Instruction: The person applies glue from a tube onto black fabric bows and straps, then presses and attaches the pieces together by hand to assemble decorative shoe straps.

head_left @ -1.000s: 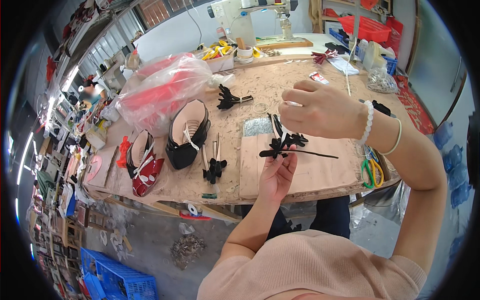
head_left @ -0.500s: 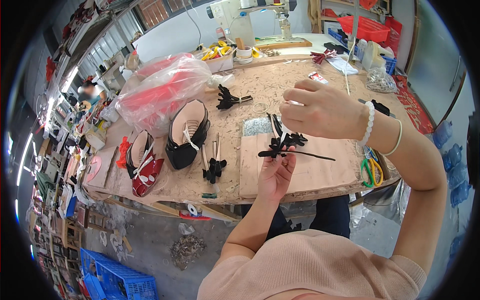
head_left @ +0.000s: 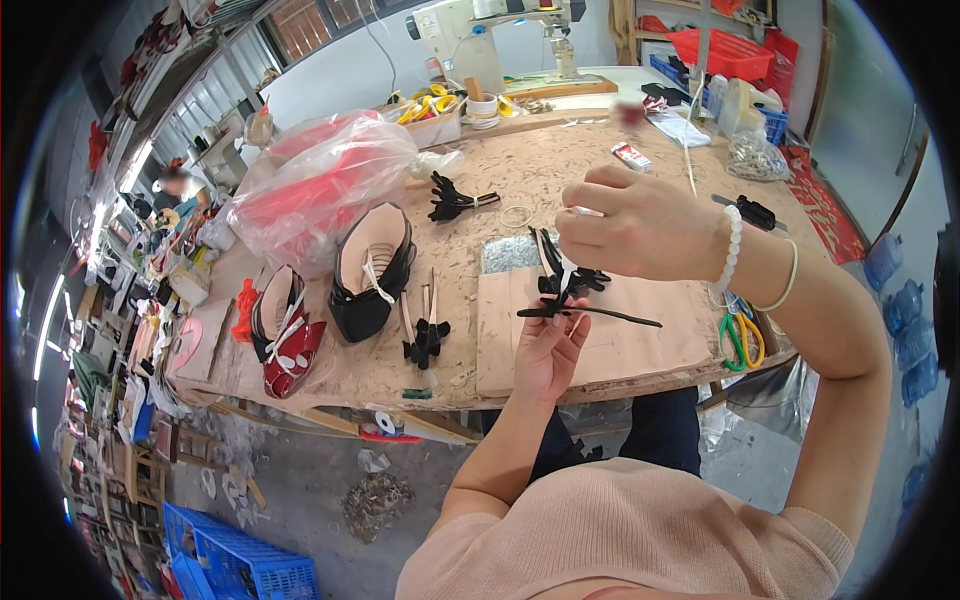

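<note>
Tabletop (head_left: 560,170), worn wood, scribbled over. Far left on it: clear plastic bag (head_left: 320,180) of red pieces. Near it, a black shoe upper (head_left: 368,270) with pale lining; left of that, a red shoe upper (head_left: 285,335). Pale cutting board (head_left: 620,345) at the near edge, centre. Right hand (head_left: 645,228) above the board, fingers curled, pinching a thin white strip at the top of the black strap piece (head_left: 565,295). Left hand (head_left: 550,350) below it, fingers closed on the piece's lower end; piece held off the board. Green-handled scissors (head_left: 740,340) near right. Loose black strap bundle (head_left: 425,338) left of board.
</note>
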The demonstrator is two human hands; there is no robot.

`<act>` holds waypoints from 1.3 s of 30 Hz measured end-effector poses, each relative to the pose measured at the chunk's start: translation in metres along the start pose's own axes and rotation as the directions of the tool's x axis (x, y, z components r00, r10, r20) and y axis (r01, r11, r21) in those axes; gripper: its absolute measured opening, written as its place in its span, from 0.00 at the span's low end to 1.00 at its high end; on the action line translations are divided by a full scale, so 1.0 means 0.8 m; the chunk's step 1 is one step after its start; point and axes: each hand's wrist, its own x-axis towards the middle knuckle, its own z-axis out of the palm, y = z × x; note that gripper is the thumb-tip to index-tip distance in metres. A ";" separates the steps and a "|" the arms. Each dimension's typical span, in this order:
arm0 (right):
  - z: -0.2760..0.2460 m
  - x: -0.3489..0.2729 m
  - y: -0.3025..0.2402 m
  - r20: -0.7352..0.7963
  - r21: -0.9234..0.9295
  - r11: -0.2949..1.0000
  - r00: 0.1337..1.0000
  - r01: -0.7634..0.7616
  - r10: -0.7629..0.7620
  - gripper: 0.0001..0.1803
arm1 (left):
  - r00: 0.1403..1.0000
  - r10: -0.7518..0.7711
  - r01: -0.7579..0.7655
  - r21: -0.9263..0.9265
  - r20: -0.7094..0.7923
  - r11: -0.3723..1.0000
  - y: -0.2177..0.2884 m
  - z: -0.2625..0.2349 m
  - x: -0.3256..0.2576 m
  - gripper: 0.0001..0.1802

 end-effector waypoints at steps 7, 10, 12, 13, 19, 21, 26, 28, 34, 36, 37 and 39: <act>0.003 -0.003 -0.003 0.017 -0.008 1.000 1.000 0.010 -0.009 0.07 | 0.999 -0.017 0.017 0.019 -0.041 1.000 -0.001 -0.001 -0.001 0.12; 0.003 -0.003 -0.004 0.016 -0.014 1.000 1.000 0.008 -0.008 0.07 | 0.999 -0.017 0.018 0.022 -0.046 1.000 0.000 0.001 -0.001 0.12; 0.003 -0.003 -0.004 0.017 -0.017 1.000 1.000 0.010 -0.009 0.07 | 0.999 -0.018 0.019 0.021 -0.049 1.000 0.000 0.001 -0.002 0.11; 0.003 -0.004 -0.004 0.023 -0.015 1.000 1.000 0.009 -0.008 0.07 | 0.998 -0.020 0.021 0.017 -0.054 1.000 0.000 0.001 -0.002 0.11; 0.004 -0.009 -0.005 0.004 -0.032 0.999 1.000 -0.005 0.005 0.07 | 0.997 -0.014 0.016 0.027 -0.071 1.000 -0.001 0.000 -0.001 0.11; 0.006 -0.009 -0.004 -0.005 -0.031 1.000 1.000 0.002 -0.003 0.07 | 0.997 -0.011 0.013 0.036 -0.075 0.999 -0.001 -0.001 0.000 0.11; 0.007 -0.013 -0.006 0.005 -0.010 1.000 1.000 -0.002 0.002 0.07 | 0.991 -0.008 0.013 0.042 -0.132 0.999 0.000 -0.001 0.000 0.10; 0.010 -0.020 -0.013 -0.008 -0.054 0.998 0.999 -0.036 0.036 0.05 | 0.990 0.015 -0.001 0.102 -0.141 0.995 -0.001 -0.008 0.000 0.10; 0.035 -0.061 -0.047 -0.030 0.088 0.971 0.974 -0.222 0.225 0.06 | 0.965 0.094 -0.034 0.239 -0.244 0.970 0.007 -0.023 -0.008 0.06; 0.054 -0.076 -0.068 -0.043 0.135 0.952 0.959 -0.273 0.281 0.07 | 0.960 0.081 0.018 0.349 -0.269 0.937 0.012 -0.031 -0.015 0.06; 0.065 -0.089 -0.080 -0.028 0.217 0.879 0.897 -0.425 0.441 0.08 | 0.944 0.062 0.059 0.350 -0.324 0.935 0.015 -0.030 -0.017 0.06; 0.084 -0.121 -0.099 -0.005 0.291 0.776 0.811 -0.559 0.586 0.08 | 0.936 0.142 0.029 0.474 -0.321 0.880 0.035 -0.053 -0.016 0.06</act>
